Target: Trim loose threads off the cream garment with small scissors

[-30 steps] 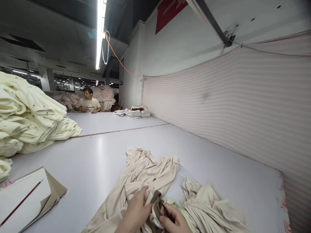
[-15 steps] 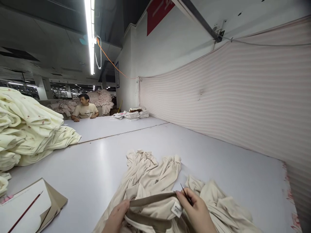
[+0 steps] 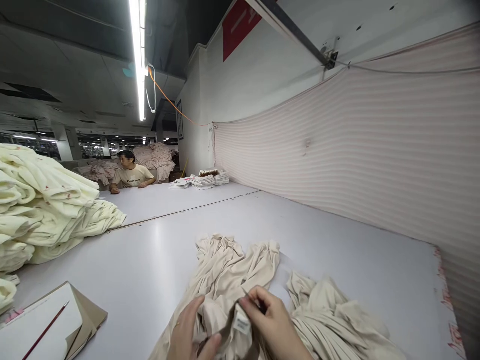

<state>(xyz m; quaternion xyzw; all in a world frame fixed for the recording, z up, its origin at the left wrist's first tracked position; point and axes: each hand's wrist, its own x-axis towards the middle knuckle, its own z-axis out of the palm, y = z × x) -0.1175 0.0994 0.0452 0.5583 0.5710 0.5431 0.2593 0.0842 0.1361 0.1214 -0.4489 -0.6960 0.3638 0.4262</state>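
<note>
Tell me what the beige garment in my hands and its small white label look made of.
The beige garment looks like a soft, matte knit, maybe cotton jersey: it bunches in fine limp folds under the left hand and right hand. The white label looks like thin woven or printed fabric, flat and faintly marked.

A wide white table [image 3: 157, 250] runs from the near edge to about 12 o'clock, a seam crossing it midway. On it lie crumpled beige garments [image 3: 232, 265] at 6 o'clock, a tall pile of cream fabric [image 3: 45, 205] at 9 o'clock, an open notebook [image 3: 48, 325] with a red pencil [image 3: 45, 331] at 8 o'clock, and small folded stacks [image 3: 204, 180] at 12 o'clock.
</note>
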